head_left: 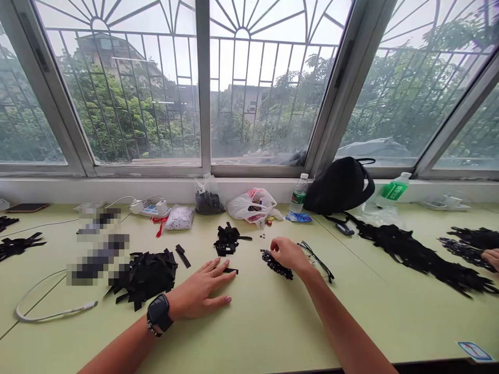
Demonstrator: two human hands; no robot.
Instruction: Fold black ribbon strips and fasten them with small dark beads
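My left hand (202,289) lies flat on the table with its fingers spread. A short black fabric strip (231,270) shows from under its fingertips. My right hand (289,254) is closed in a pinch over a pile of small shiny dark pieces (281,270), perhaps snap buttons; what its fingertips hold is hidden. Left of my left hand is a heap of black strips (150,275), with a single strip (182,256) beside it. A smaller group of black strips (227,240) with small shiny pieces on them lies beyond my left fingers.
Black-framed glasses (317,259) lie beside my right hand. Toward the window are plastic bags (255,206), a bottle (300,193) and a black bag (339,187). At right, a long black heap (421,254) lies near another person's hand (491,258). A white cable (58,313) curves at left.
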